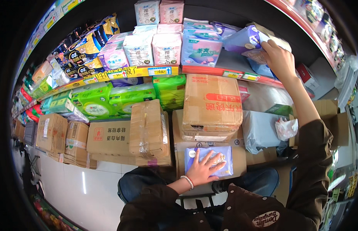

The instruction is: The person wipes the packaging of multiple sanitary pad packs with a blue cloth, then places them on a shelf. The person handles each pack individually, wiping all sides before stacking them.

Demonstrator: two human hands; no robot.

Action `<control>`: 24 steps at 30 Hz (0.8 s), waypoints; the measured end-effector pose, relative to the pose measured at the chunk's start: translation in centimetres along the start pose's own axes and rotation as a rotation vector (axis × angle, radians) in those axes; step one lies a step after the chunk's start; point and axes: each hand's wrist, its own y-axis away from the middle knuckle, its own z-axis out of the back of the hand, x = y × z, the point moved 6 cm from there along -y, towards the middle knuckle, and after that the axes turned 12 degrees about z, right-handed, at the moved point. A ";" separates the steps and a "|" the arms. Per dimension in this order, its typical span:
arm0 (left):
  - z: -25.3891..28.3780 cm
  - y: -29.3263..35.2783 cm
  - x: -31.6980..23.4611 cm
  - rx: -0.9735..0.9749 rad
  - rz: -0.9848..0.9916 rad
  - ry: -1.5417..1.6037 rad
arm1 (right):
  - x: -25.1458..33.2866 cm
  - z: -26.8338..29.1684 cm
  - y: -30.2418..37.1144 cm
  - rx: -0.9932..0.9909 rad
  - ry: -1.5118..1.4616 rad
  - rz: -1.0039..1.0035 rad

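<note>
Left grip flat on soft blue-violet pack.

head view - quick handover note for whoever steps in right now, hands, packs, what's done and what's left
Left hand: flat, fingers spread, on a purple-blue pack lying on an open cardboard box in front of the knees; no closed grip on it.
Right hand: raised to the shelf, grip on a purple pack at the right end of the row.
Done: the shelf's left and middle hold pink and blue packs.
Left: the right stretch of the shelf is bare; the pack under the left hand is still on the box. Sealed cartons are stacked below.
</note>
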 end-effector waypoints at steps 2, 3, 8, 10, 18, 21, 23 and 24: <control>0.4 0.0 0.0 0.009 0.007 0.047 | 0.7 4.2 2.4 0.043 -0.085 -0.006; 0.7 0.0 0.1 0.016 0.034 0.110 | 1.2 5.9 3.7 0.062 -0.133 -0.009; 7.8 1.6 -0.7 -0.224 0.135 0.369 | 7.6 11.9 10.7 0.284 -0.475 0.080; 9.3 1.8 -1.1 -0.282 0.175 0.649 | 11.3 12.7 13.1 0.497 -0.579 0.163; 5.5 7.0 -3.2 -0.121 0.570 1.392 | 21.0 11.1 18.5 0.476 -1.077 0.258; 3.5 8.8 -2.8 -0.258 0.824 1.790 | 18.7 11.6 18.4 0.028 -1.194 -0.134; 2.0 8.9 -2.0 -0.264 0.831 1.780 | 20.4 11.4 19.8 -0.183 -1.188 -0.377; 1.0 8.8 -1.9 -0.254 0.857 1.794 | 22.5 12.2 20.1 -0.329 -1.158 -0.386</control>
